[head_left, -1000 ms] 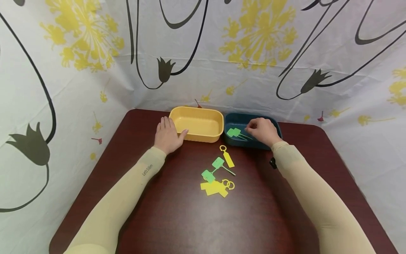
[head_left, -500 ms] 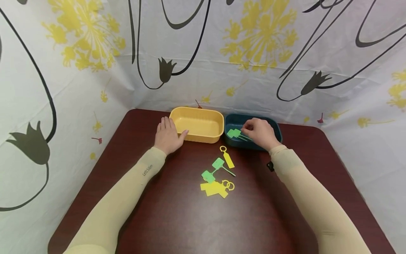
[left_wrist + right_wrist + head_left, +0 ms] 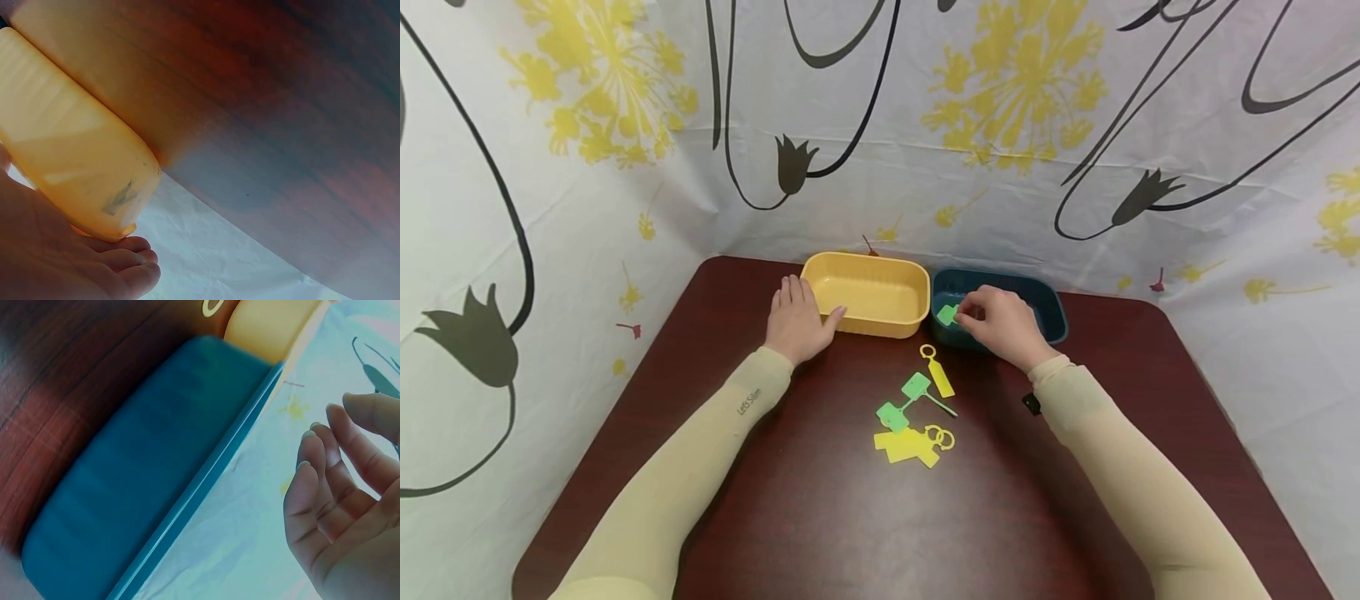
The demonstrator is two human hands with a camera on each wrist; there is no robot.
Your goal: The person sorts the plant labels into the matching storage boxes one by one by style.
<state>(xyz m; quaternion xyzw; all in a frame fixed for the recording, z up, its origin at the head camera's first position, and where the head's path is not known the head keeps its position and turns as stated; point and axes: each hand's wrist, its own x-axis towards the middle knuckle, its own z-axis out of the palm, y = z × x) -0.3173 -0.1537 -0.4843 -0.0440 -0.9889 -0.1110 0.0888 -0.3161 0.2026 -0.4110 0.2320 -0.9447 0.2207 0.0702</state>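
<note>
My left hand rests with straight fingers and thumb at the left end of the yellow bin. In the left wrist view, its fingers lie at that bin's rim. My right hand hovers over the dark blue bin, fingers bent and thumb near the forefinger. Just left of its fingertips a green tag lies in the bin; the hand hides other tags there. In the right wrist view, the right hand has loosely curved fingers and nothing shows between them.
On the dark red table lie two green tags with thin tails. Below them is a small pile of yellow ring tags; a single yellow tag lies nearer the bins. A patterned cloth hangs behind.
My right hand has moved left over the blue bin and now covers most of the green tags in it. The left hand stays in place.
</note>
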